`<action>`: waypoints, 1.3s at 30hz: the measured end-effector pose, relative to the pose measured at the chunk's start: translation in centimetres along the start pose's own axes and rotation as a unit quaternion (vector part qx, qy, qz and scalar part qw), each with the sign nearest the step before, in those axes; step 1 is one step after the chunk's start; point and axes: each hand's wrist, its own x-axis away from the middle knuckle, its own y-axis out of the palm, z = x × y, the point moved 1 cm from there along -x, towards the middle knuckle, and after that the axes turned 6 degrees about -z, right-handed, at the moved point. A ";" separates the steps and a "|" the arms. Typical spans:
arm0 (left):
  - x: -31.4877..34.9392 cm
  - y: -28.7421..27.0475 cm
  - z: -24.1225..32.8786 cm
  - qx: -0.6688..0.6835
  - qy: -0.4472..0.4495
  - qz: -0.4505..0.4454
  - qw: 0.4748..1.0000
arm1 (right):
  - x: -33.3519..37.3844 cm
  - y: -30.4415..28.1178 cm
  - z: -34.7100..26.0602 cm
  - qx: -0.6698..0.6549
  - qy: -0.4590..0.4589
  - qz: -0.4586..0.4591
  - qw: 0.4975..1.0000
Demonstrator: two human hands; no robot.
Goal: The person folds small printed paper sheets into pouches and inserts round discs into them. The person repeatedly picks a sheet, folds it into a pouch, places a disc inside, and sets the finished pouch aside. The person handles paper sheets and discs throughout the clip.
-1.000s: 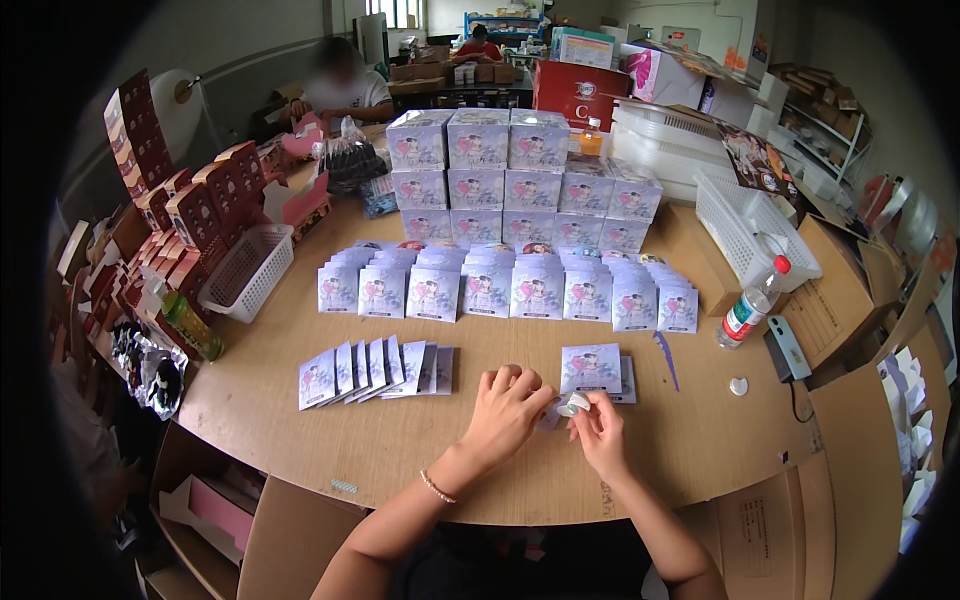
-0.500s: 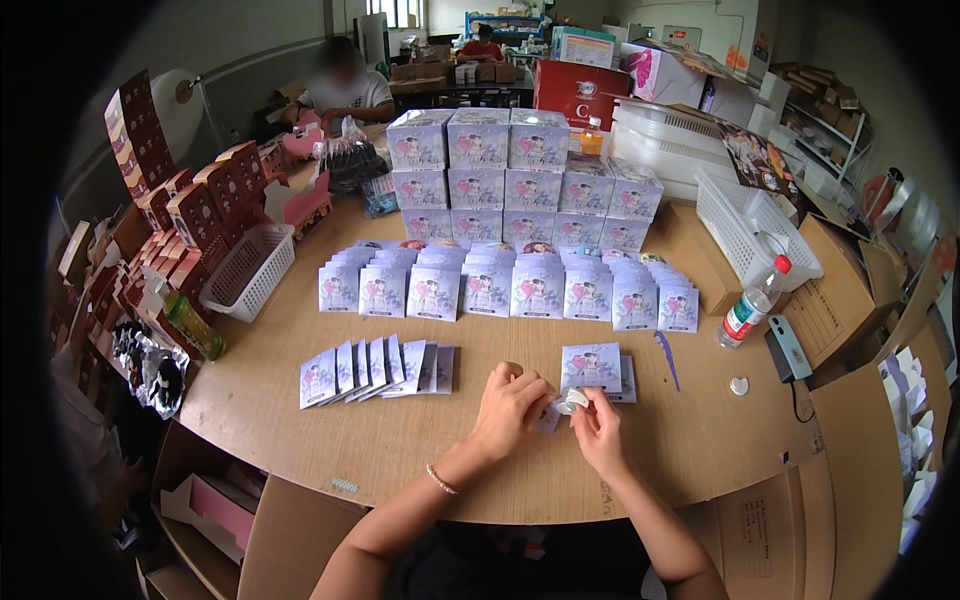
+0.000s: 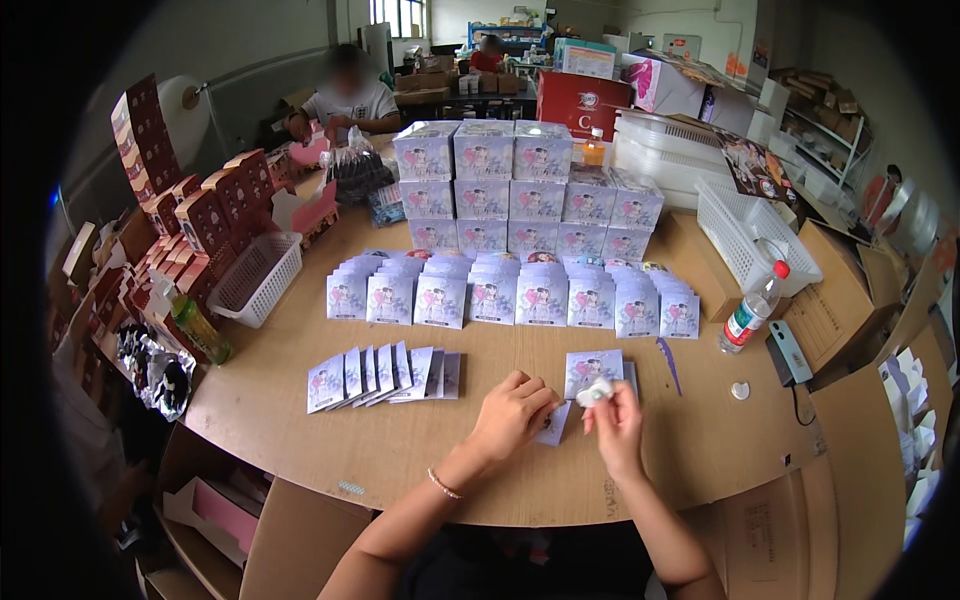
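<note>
My left hand (image 3: 513, 415) is closed, its fingertips pinching the edge of a small purple card packet (image 3: 552, 425) over the table. Just to the right, my right hand (image 3: 617, 428) grips a small white and silvery round piece (image 3: 595, 392) between thumb and fingers; motion blurs it, so its exact kind does not show. Behind it a printed purple packet (image 3: 590, 370) lies flat, overlapping another. To the left, a fanned row of purple packets (image 3: 372, 376) rests on the wooden table (image 3: 480, 480).
Several stacks of purple packets (image 3: 540, 297) stand in a row before piled purple boxes (image 3: 482, 150). White baskets (image 3: 258, 280) sit at both sides. On the right are a water bottle (image 3: 750, 312), a phone (image 3: 788, 350) and a white disc (image 3: 740, 391). A co-worker (image 3: 350, 100) sits beyond.
My right hand has moved slightly right and away from my left, carrying the white piece off the small packet. My left hand stays nearly in place. The view has shifted a little.
</note>
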 end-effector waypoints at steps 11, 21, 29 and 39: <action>1.3 0.3 -1.9 0.601 -0.339 -0.222 0.689 | -1.1 0.5 -3.4 -0.127 0.150 -0.285 0.938; 0.2 -2.4 0.1 0.002 -0.041 -0.094 0.995 | 1.5 1.9 1.9 -0.342 0.229 0.037 0.911; 0.4 -2.2 0.0 -0.052 -0.033 -0.054 0.997 | 1.1 -0.2 1.0 -0.031 0.074 -0.051 0.995; 0.3 -1.8 0.4 -0.006 -0.070 -0.039 0.997 | 1.2 0.1 1.4 0.071 0.042 -0.122 0.989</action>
